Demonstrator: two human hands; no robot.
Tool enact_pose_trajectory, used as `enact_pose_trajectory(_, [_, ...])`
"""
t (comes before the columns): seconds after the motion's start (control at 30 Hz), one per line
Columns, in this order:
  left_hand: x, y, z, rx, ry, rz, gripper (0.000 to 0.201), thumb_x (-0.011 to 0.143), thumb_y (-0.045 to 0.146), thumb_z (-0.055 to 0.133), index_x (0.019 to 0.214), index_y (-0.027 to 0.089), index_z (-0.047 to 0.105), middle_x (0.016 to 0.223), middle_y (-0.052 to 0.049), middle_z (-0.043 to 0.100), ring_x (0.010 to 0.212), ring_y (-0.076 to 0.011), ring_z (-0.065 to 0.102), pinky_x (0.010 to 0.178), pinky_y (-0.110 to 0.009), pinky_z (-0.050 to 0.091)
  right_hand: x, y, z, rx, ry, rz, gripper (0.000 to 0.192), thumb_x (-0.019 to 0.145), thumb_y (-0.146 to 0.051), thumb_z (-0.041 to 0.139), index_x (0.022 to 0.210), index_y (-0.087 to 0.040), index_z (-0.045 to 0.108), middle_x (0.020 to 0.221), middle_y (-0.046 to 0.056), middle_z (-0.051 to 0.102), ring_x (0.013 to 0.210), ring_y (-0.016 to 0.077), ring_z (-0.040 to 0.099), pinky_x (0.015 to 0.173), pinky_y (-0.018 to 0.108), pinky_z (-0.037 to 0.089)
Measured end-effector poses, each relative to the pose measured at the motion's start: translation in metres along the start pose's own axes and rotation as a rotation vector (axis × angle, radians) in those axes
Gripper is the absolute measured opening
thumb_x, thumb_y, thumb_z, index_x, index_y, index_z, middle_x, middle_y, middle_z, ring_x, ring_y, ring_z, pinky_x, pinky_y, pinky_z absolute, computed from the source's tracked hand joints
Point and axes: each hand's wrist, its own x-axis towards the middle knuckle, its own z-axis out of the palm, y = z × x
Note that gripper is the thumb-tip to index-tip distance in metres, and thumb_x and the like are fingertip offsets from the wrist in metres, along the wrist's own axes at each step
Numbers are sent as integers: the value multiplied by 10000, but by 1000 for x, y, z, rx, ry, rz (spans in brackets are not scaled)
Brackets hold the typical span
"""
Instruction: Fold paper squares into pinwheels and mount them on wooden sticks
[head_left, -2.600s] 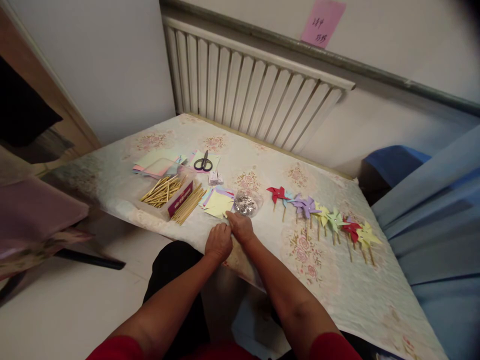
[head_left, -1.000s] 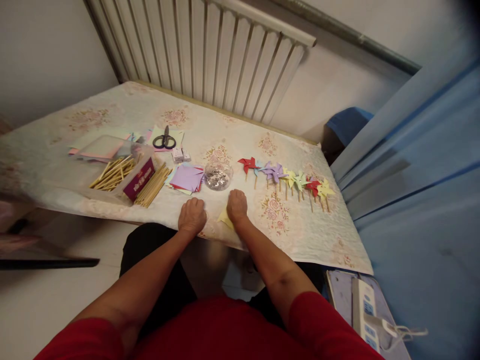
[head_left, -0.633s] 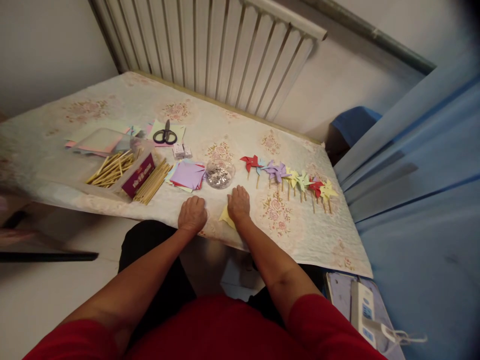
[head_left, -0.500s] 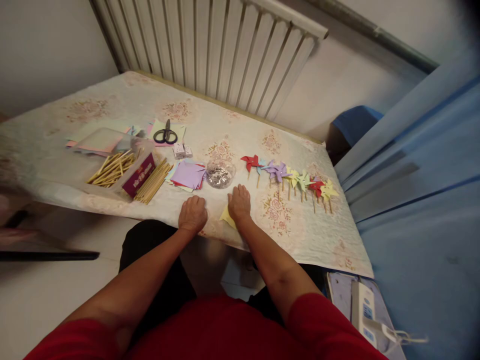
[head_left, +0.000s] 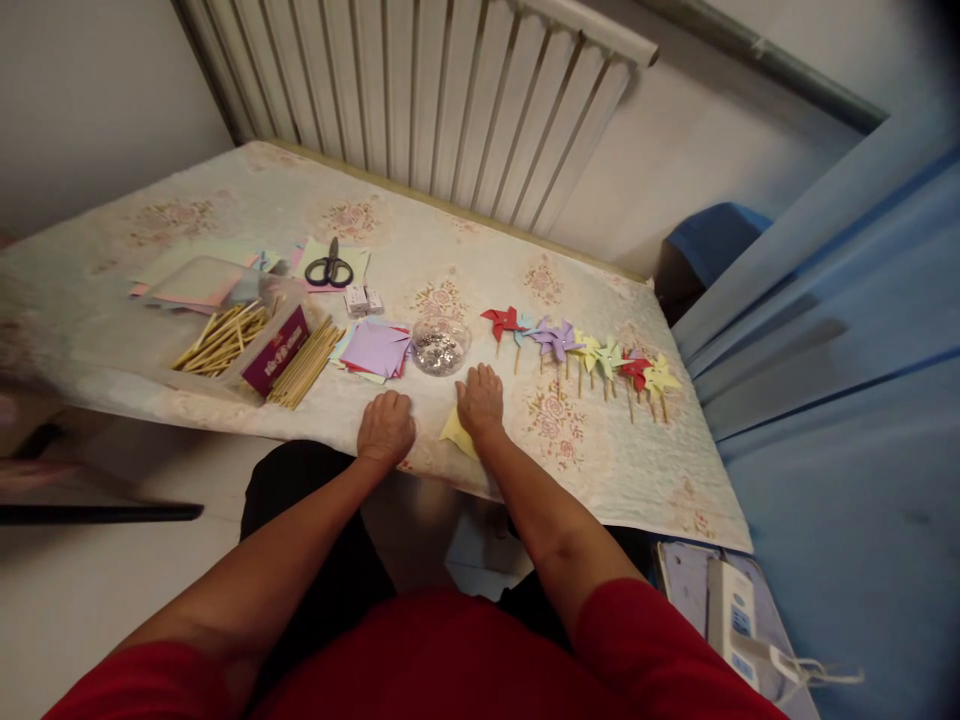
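Note:
My left hand point(head_left: 386, 427) rests on the table's front edge, its fingers curled into a loose fist with nothing visible in it. To its right, my right hand point(head_left: 481, 400) lies palm down with fingers lying forward, partly covering a yellow piece of paper point(head_left: 459, 434). Just beyond the hands sits a round clear dish point(head_left: 441, 347) of small shiny metal pieces. A stack of coloured paper squares point(head_left: 377, 350), purple on top, lies left of the dish. A row of paper pinwheels point(head_left: 559, 342) on sticks stretches across the right side.
Farther left stand a clear plastic box point(head_left: 202, 380) of wooden sticks and more sticks point(head_left: 307, 365) beside it. Scissors point(head_left: 329, 268) rest on paper behind two small white boxes point(head_left: 364, 300). A radiator point(head_left: 420, 100) lines the wall; a blue curtain point(head_left: 847, 400) hangs right.
Both hands stay almost where they were; the right one has shifted very slightly. The view has tilted a little.

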Motion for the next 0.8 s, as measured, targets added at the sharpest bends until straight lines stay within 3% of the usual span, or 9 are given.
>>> enact_pose_trajectory(0.8, [0, 0, 0, 21, -12, -1, 126, 858, 183, 468, 903, 173, 586, 945, -137, 581, 947, -298, 520, 811, -417, 388, 24, 10, -1, -11, 23, -47, 338, 989, -362, 488, 1190, -106, 580, 1402, 225, 513, 1338, 334, 398, 1076, 491, 295])
